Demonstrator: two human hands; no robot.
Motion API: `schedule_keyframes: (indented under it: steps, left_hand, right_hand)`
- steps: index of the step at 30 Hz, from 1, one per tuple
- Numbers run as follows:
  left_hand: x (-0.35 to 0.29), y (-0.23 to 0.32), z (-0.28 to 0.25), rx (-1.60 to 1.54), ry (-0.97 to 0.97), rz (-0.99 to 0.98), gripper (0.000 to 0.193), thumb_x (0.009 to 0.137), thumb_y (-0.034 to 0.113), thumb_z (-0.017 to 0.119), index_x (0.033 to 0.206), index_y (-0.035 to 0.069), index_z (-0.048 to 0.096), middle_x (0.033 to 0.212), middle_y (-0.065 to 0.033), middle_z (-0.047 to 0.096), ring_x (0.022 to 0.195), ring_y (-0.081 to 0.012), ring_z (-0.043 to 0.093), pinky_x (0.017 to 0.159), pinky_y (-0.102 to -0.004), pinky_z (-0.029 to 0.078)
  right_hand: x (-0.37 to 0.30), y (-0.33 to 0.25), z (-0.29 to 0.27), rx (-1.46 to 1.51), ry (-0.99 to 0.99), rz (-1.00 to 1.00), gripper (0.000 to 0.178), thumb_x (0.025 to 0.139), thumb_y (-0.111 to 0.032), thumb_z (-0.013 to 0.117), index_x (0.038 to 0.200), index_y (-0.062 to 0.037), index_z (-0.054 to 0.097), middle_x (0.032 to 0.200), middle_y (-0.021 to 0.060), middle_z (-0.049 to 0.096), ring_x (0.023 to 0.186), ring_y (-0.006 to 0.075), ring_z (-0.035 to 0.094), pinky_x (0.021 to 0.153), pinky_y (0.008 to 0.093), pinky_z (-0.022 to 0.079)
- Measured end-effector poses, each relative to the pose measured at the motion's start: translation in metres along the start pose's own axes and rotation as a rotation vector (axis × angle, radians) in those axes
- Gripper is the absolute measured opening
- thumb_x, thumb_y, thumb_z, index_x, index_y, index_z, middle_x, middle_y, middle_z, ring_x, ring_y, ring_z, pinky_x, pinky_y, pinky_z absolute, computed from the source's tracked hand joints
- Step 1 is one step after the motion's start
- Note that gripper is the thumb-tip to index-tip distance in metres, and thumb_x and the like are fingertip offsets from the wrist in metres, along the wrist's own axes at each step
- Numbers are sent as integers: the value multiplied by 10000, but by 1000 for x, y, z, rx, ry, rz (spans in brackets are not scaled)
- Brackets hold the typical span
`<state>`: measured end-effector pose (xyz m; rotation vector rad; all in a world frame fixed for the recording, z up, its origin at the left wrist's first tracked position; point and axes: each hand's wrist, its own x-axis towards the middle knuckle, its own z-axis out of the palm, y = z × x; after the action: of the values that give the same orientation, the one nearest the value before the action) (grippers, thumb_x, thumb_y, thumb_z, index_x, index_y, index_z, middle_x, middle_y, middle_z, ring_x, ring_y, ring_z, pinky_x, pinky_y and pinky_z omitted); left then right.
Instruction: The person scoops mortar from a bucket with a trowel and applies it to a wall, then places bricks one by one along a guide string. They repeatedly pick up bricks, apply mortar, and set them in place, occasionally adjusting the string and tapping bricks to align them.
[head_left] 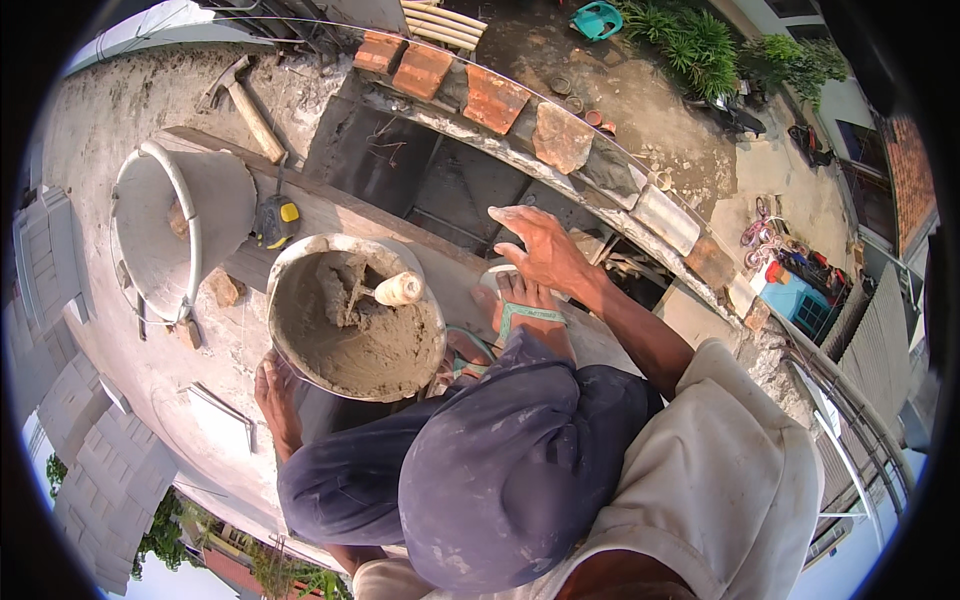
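A bucket [430, 345] of wet grey mortar [370, 365] sits in front of my bent knees. A trowel with a pale wooden handle [400, 289] lies in the mortar, its blade smeared over. My left hand [279, 398] is against the bucket's lower left side, fingers curled at it; part of that grip is hidden. Held over my sandalled foot [525, 300], my right hand [545, 248] is empty, thumb and fingers apart. It is to the right of the bucket, not touching it.
An empty-looking bucket [215, 205] tilts at the left. Beside it are a tape measure [277, 220] and a hammer [255, 120]. A wooden plank [340, 210] borders an opening with a dark floor [460, 175] below. Bricks [495, 98] line the far ledge above a lower yard.
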<state>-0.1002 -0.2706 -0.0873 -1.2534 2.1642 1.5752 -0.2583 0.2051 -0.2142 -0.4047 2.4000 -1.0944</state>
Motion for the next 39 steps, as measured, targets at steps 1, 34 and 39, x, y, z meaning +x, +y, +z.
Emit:
schedule_keyframes:
  steps: [1, 34, 39]
  left_hand:
    - [-3, -7, 8, -42, -13, 2, 592, 1109, 456, 547, 1454, -25, 551, 1347, -156, 657, 1209, -229, 648, 1061, -395, 514]
    - [10, 28, 87, -486, -14, 234, 440, 1112, 469, 557, 1089, 39, 649, 954, 11, 615, 851, -80, 515, 768, -287, 468]
    - [-7, 61, 101, -220, -83, 390, 392, 1109, 411, 577, 964, 49, 615, 863, 29, 541, 796, -70, 450, 695, -278, 421]
  right_hand:
    - [-8, -1, 9, 26, -26, -11, 607, 941, -193, 753, 1501, -59, 560, 1457, 183, 607, 1372, 372, 549, 1174, 494, 418]
    - [65, -234, -37, -1253, -336, -920, 142, 893, -141, 668, 926, -9, 709, 841, 98, 625, 880, 229, 676, 694, 375, 537]
    - [53, -246, -111, -1146, -202, -794, 99, 881, -67, 632, 896, 29, 648, 822, 182, 616, 781, 319, 726, 594, 431, 582]
